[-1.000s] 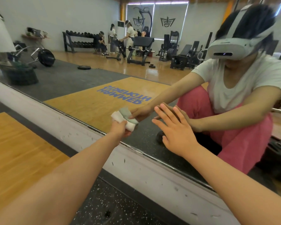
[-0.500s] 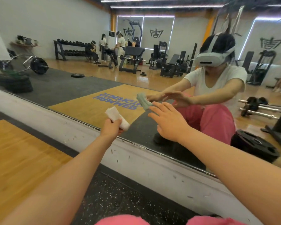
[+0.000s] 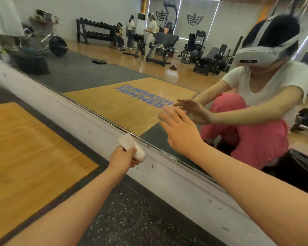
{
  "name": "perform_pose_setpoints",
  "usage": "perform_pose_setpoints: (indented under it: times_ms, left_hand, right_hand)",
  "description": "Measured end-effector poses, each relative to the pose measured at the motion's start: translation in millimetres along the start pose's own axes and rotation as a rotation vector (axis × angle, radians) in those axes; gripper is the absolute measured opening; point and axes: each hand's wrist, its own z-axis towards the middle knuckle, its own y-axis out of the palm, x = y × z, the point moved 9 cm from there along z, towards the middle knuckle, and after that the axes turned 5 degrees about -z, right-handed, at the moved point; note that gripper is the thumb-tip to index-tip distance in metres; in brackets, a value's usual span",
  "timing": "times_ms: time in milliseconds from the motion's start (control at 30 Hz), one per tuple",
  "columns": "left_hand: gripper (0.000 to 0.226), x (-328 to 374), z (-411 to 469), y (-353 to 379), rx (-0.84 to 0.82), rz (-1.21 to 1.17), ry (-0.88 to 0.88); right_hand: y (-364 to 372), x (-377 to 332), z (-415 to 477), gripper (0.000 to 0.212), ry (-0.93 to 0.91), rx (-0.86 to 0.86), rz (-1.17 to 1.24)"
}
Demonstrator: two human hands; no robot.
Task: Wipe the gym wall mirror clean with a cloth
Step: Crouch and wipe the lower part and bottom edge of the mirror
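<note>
Your left hand [image 3: 124, 158] grips the rolled white cloth [image 3: 132, 148] against the white painted ledge [image 3: 89, 121], right at the lower edge of the large gym wall mirror [image 3: 114, 73]. Your right hand [image 3: 180, 132], fingers straight and spread, reaches the glass just above that edge. Probably only this bottom strip is underway, and the pane above remains.

The floor [image 3: 124, 221] is black rubber flecked with white and meets the white skirting [image 3: 176, 176]. To the left a wood panel [image 3: 25, 148] is set into it, edged by a dark strip [image 3: 73, 195]. The mirror [image 3: 89, 75] reflects more floor, where a weight plate [image 3: 99, 61] lies flat and a loaded barbell [image 3: 58, 43] rests.
</note>
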Motion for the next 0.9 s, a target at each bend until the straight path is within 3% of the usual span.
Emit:
perform_pose_setpoints:
  times_ms: [100,233,433,600,800,900]
  left_hand:
    - [0.018,-19.4,30.5,31.6,-0.038,-0.125,-0.047]
    - [0.019,-30.4,64.1,71.7,-0.078,-0.234,-0.072]
    - [0.017,-49.4,88.4,96.6,0.030,-0.313,-0.092]
    - [0.016,-62.7,90.5,96.0,0.077,-0.321,-0.127]
    - [0.014,-5.6,92.0,82.3,0.097,-0.276,0.160]
    - [0.017,-13.1,98.9,82.6,0.103,-0.328,0.064]
  right_hand:
    - [27.8,9.5,-6.7,0.059,0.027,0.067,0.008]
    - [42.0,27.7,5.5,0.039,0.055,0.141,0.038]
    - [53.9,28.4,16.1,0.025,0.050,0.249,-0.043]
    - [53.8,28.3,17.5,0.026,0.086,0.308,-0.082]
    - [53.1,26.0,18.6,0.021,0.178,0.387,-0.015]
    - [53.1,25.7,18.1,0.016,0.154,0.363,0.021]
